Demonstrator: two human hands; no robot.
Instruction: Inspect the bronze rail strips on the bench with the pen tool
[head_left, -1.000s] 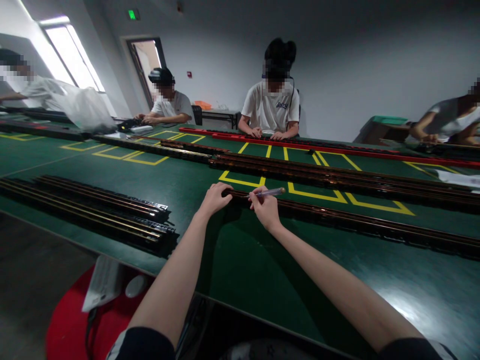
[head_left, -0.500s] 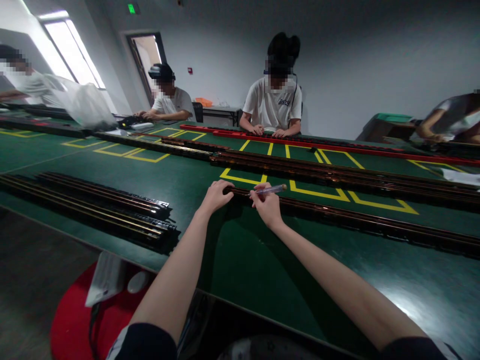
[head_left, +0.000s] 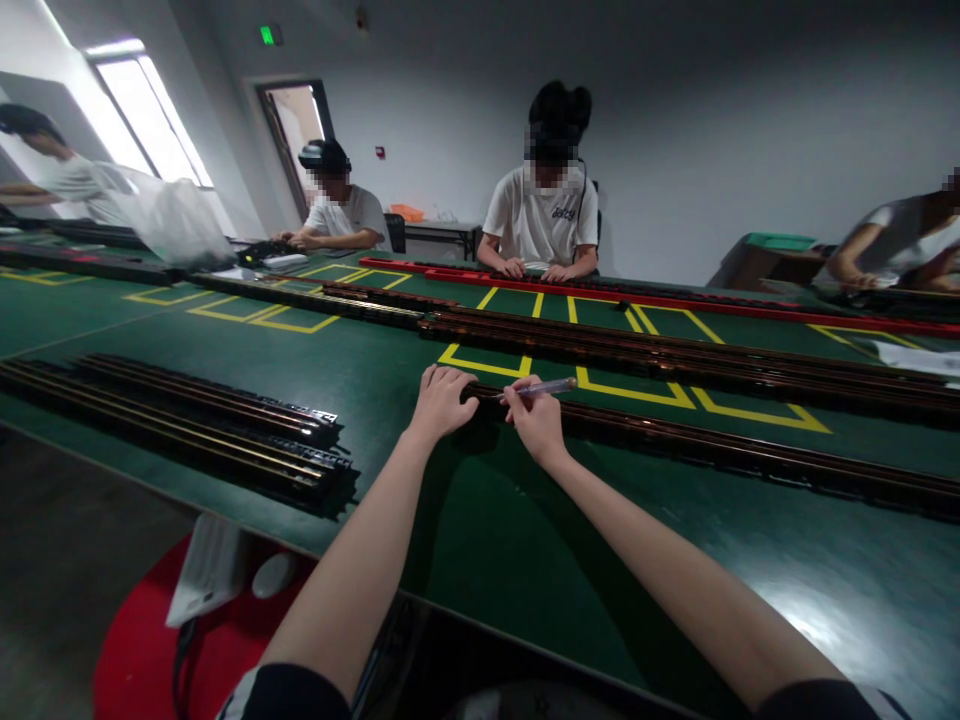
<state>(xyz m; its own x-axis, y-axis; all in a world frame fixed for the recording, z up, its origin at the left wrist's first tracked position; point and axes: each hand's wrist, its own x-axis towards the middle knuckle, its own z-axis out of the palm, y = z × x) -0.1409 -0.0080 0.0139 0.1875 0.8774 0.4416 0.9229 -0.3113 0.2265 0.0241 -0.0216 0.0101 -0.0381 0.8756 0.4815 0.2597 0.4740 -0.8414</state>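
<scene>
My right hand (head_left: 537, 420) is closed around a small screwdriver (head_left: 553, 387) with a clear purplish handle. The tool lies at a low slant, its tip pointing left toward a long dark rail (head_left: 675, 432). At the rail's left end, my left hand (head_left: 444, 405) has its fingers over the far side and its thumb on the near side. The two hands are close together, with a short stretch of rail showing between them. What the screwdriver tip touches is too small to make out.
More dark rails (head_left: 600, 345) run across the green table (head_left: 480, 510) beyond my hands. Another bundle of rails (head_left: 195, 420) lies at left. A long red strip (head_left: 675, 292) lies before a co-worker (head_left: 544, 220). A red stool (head_left: 142, 640) stands below the table edge.
My left hand has slid slightly right along the rail, nearer my right hand. The screwdriver lies a little flatter in my right hand. The view has shifted slightly.
</scene>
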